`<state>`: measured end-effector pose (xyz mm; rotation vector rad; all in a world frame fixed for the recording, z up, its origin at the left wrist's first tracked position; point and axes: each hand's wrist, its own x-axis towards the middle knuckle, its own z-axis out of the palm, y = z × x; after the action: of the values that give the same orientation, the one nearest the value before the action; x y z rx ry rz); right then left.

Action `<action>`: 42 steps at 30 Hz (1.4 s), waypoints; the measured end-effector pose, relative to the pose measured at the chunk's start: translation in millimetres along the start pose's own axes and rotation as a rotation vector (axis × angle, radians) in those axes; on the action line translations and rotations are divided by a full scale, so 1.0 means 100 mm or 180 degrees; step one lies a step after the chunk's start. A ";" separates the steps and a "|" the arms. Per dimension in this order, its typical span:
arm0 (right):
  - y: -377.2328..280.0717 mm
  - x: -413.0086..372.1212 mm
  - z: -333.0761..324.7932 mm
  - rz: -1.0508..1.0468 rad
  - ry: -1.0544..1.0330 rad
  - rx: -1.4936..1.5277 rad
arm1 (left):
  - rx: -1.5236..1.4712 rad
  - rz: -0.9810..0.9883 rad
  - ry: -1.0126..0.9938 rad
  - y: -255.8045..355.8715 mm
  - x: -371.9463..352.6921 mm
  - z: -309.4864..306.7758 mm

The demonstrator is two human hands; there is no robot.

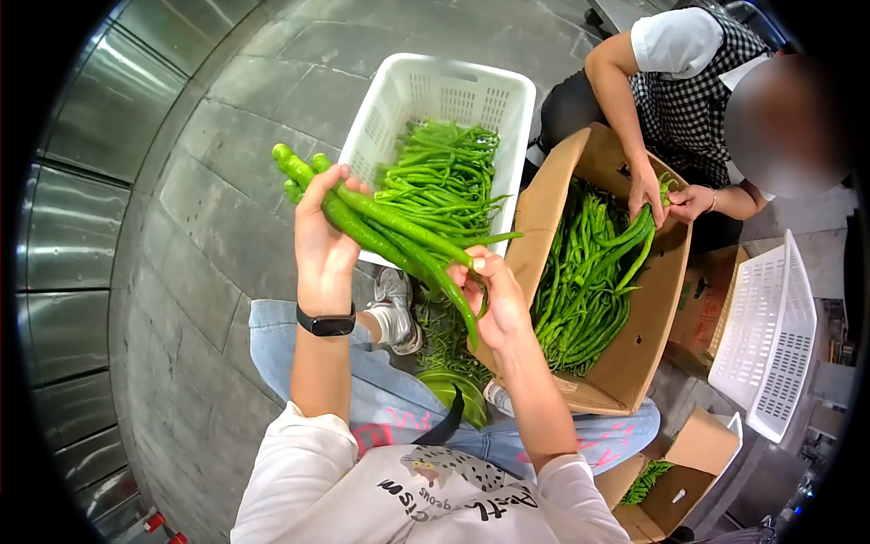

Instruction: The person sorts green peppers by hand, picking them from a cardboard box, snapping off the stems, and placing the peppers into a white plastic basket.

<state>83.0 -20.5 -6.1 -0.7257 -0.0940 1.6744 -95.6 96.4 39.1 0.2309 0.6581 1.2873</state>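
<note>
- Holding a small bunch of long green peppers (390,236), the two bare hands meet over the near edge of a white crate (444,77).
- Left hand (328,218): the grip is closed around the thick ends, thumb and fingers wrapping them, with several blunt ends sticking out beyond the fingers.
- Right hand (494,295): the grip is nearly closed, thumb and fingertips pinching the bunch near its narrow ends. One tip points sideways above the hand; another curves down beside the fingers. How many peppers it has hold of cannot be told.
- White crate: it stands on the floor (227,181) beyond the hands and contains a loose pile of thin green peppers (444,177).
- Cardboard box (544,227): it lies beside the crate, tilted in view, with a tangled mass of green peppers (580,308) inside. A co-worker's hands (645,192) hold several peppers over its far side.
- Between the person's legs: a green round container (453,399), with green scraps (444,340) near a shoe (394,308).
- Possible fault, slipping: smooth skins and uneven lengths could let an inner pepper slide out if the left grip loosened, probably into the crate or onto the floor.
- Possible fault, snapping: a hard bend or pull by the right grip could crack a slender end, since both hands hold the same bunch.
- Possible fault, snagging: the spread tips could catch on the crate's rim or the box's edge if the bunch were swung low.
</note>
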 end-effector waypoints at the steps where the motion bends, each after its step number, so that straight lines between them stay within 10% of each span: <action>1: 0.00 0.00 0.01 -0.0048 -0.0214 0.0128 | -0.0090 -0.0059 -0.0029 0.00 0.02 -0.02; 12: -0.07 -0.07 -0.13 -0.1207 -0.0639 0.1680 | -0.1323 -0.0326 -0.0226 0.10 0.32 -0.37; 16: -0.01 -0.33 -0.34 -0.1139 0.0281 -0.1791 | -0.1612 0.0186 -0.0143 0.31 0.33 -0.46; 20: 0.35 -0.42 -0.52 -0.1077 -0.0475 -0.5159 | -0.1593 0.0240 0.0044 0.41 0.42 -0.63; 32: -0.48 -1.16 -0.90 -0.1688 0.0438 -0.4694 | -0.0289 -0.0569 0.1488 -0.91 1.70 -1.79; 33: -0.56 -1.19 -0.95 -0.1645 0.0633 -0.4628 | 0.0339 -0.0066 0.1364 -1.19 2.13 -2.54; 34: -0.64 -1.23 -1.04 -0.1537 0.0739 -0.4617 | 0.1879 0.0862 0.2863 -1.35 1.74 -2.03; 36: -0.78 -1.26 -1.26 -0.1201 0.0959 -0.4546 | 0.3756 0.0435 0.3567 -1.42 1.46 -2.00; 42: -1.13 -1.16 -2.11 0.0175 0.1022 -0.5252 | 0.6498 0.2049 0.2601 -1.36 1.12 -1.75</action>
<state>294.1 -166.1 -77.8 -2.1660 -1.3188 1.2080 -70.8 128.0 -205.4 1.7040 2.6068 0.7136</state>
